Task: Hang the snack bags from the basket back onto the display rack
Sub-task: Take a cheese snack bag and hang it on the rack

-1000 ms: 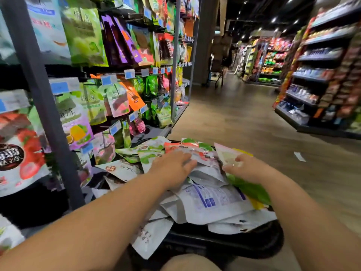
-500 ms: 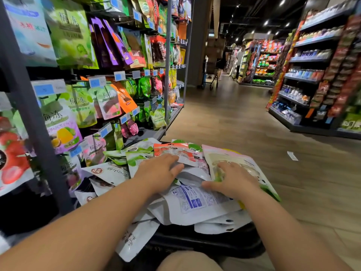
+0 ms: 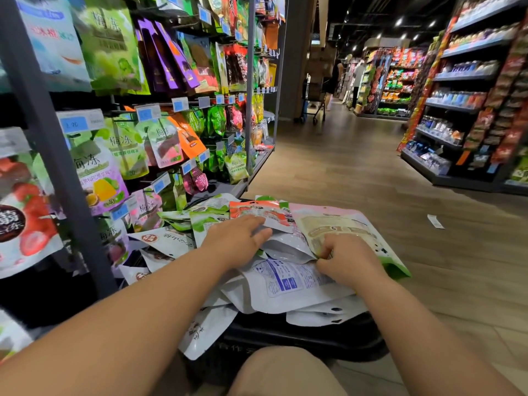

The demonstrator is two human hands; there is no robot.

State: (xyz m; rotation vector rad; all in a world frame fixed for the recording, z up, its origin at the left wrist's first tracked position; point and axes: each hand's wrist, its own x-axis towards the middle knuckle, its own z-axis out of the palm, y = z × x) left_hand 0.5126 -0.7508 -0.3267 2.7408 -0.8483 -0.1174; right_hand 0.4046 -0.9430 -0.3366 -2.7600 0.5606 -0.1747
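The fingers (image 3: 328, 252) of the right hand (image 3: 350, 260) are curled and pinch the near edge of a pink-and-green bag (image 3: 340, 224), which lies on top of the heap in the black basket (image 3: 300, 335). The left hand (image 3: 237, 240) rests flat, fingers straight and close together, on the snack bags (image 3: 285, 281) heaped in the basket. The display rack (image 3: 251, 81) stands just left of the basket, hung with packets.
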